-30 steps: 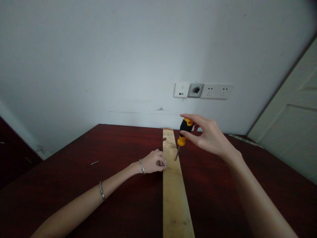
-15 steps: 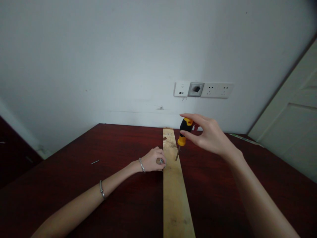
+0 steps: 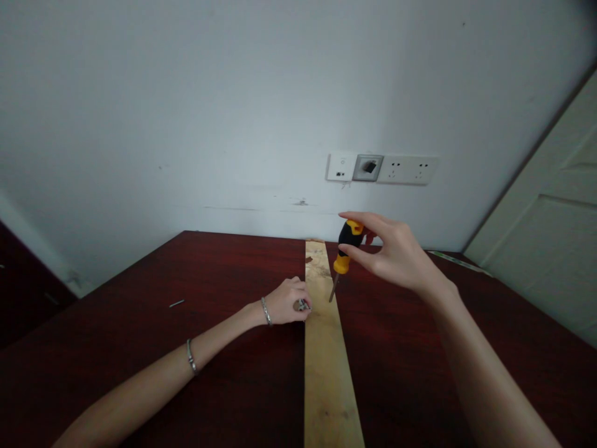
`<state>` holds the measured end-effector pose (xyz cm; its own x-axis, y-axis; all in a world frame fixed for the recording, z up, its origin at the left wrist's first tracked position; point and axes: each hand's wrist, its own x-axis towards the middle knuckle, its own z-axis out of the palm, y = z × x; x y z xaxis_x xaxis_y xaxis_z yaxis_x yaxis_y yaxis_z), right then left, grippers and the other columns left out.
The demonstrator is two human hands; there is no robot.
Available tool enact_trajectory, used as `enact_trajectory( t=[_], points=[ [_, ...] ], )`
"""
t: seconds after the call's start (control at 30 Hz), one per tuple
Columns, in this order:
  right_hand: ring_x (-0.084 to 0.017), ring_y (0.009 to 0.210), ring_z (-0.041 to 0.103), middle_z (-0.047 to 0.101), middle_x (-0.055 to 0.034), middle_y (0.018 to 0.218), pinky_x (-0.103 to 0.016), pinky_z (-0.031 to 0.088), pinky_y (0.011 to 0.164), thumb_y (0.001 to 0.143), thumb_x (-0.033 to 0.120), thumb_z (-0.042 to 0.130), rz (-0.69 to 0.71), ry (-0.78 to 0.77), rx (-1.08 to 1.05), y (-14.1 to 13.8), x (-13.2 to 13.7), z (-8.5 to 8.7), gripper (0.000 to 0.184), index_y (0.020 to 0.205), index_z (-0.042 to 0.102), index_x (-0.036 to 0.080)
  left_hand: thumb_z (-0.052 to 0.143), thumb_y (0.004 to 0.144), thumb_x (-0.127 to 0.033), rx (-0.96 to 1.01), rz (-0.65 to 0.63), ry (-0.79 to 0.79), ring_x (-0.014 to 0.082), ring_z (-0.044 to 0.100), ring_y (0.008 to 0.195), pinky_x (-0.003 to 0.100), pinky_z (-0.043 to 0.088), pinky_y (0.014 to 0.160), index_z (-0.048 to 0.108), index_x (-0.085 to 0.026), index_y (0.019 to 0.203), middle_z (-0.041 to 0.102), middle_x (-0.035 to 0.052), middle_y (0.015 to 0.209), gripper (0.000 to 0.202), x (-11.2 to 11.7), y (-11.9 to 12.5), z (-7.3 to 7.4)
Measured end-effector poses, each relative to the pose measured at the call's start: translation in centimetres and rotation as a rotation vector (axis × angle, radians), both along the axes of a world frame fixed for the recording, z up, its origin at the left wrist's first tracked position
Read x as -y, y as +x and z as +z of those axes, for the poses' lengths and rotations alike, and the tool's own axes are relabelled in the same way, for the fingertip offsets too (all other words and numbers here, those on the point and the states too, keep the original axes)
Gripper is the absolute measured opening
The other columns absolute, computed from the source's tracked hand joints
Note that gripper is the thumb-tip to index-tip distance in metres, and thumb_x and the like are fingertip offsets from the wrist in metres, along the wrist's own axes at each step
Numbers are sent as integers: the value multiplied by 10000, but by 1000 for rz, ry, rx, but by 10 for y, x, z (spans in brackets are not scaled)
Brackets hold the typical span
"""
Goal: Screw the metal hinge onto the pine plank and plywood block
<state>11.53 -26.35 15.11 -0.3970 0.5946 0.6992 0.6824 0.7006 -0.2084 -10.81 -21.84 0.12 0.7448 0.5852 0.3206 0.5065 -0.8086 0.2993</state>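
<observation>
My right hand [image 3: 394, 252] grips a screwdriver [image 3: 351, 239] with a yellow and black handle, between thumb and fingers. The shaft slants down, its tip over the right part of a long wooden board [image 3: 329, 361]; whether it touches the wood I cannot tell. My left hand [image 3: 288, 302] rests at the board's left edge, fingers curled. Small silvery metal pieces [image 3: 302, 305] show between them, too small to name for sure. Away to the left, a thin grey metal screw or nail [image 3: 176, 303] lies on the dark red tabletop [image 3: 224, 274].
The board runs from the near edge of view back to the white wall [image 3: 233, 112]. Sockets and a switch panel [image 3: 382, 169] are set in that wall. A flat greenish strip [image 3: 459, 262] lies at the table's back right, near a pale panelled door [image 3: 555, 211].
Both hands and the screwdriver hold nearly the same pose. The whole view has shifted very slightly.
</observation>
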Motion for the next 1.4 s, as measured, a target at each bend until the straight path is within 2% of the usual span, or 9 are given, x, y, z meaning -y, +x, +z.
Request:
enact_trajectory(
  t=[0.1,0.3,0.53,0.8,1.03,1.23,1.4],
  points=[
    [-148,665,556,647,-62,962,-290,497,620,756,231,618,2,-4,1,0,0,0,460,1208,545,186,645,750,-231,-55,15,49,169,506,850,292,357,790,644,-179,751,616,22,847,53,0,-1,0],
    [-151,660,562,654,-63,950,-296,504,615,758,246,615,-8,16,7,1,0,0,450,1201,551,192,586,795,-238,-111,-46,139,164,485,872,303,323,839,629,-193,778,615,20,848,64,3,0,-1],
    [-159,669,574,655,-69,946,-297,504,611,762,253,613,2,-2,15,-1,-1,-1,451,1205,550,194,669,716,-265,-115,66,41,175,483,863,294,323,766,643,-196,724,619,4,852,74,1,0,-4],
    [-157,665,577,656,-64,938,-301,502,620,761,257,614,-3,-5,30,-3,-1,0,450,1202,552,194,675,721,-233,-96,75,-13,177,489,878,304,322,777,631,-186,699,635,-5,838,68,2,2,-4],
    [-156,648,573,660,-67,934,-306,493,621,763,256,607,2,14,26,-2,2,2,445,1200,553,187,685,692,-209,1,133,-49,173,538,856,298,365,794,646,-186,681,651,-2,771,47,3,3,1],
    [-167,645,577,668,-74,937,-321,489,617,765,282,600,-5,46,29,0,5,2,444,1199,555,196,655,700,-183,186,97,-109,129,563,728,234,426,704,659,-157,695,643,13,738,27,-1,1,0],
    [-163,651,577,666,-69,941,-318,491,628,762,274,606,-20,47,29,-1,8,3,443,1194,558,189,666,692,-183,150,90,-78,134,542,730,255,412,743,632,-165,647,644,-5,700,59,-4,0,-3]
  ],
)
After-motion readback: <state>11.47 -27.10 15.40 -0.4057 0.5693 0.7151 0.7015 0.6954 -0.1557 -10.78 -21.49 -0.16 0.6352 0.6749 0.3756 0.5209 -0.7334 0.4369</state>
